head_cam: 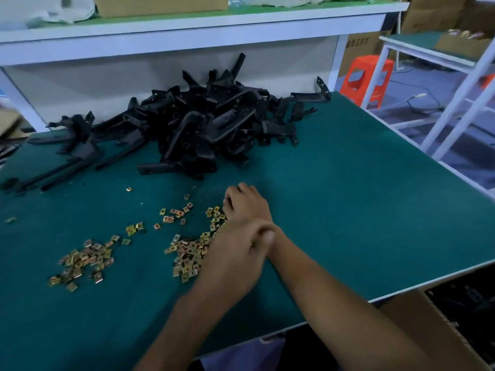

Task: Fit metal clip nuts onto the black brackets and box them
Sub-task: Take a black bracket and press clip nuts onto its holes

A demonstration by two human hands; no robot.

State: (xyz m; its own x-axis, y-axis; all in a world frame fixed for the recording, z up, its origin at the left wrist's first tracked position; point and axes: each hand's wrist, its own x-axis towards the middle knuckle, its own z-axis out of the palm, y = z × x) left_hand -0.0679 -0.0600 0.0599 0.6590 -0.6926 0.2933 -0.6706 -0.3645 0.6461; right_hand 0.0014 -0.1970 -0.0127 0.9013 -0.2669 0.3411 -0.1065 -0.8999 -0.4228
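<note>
A heap of black brackets (203, 121) lies at the back of the green mat (348, 196). Gold metal clip nuts lie loose in two piles, one on the left (83, 261) and one in the middle (187, 253), with a few scattered between. My right hand (247, 203) reaches across to the far edge of the middle pile, fingers curled down onto the mat, fingertips hidden. My left hand (235, 255) is blurred and lies over the middle pile, crossing my right wrist. Whether either hand holds a nut is hidden.
An open cardboard box (434, 333) stands below the table's front right edge, with dark parts (471, 298) behind it. A white shelf (187, 28) overhangs the back. An orange stool (367, 76) and a white rack (455, 84) stand to the right.
</note>
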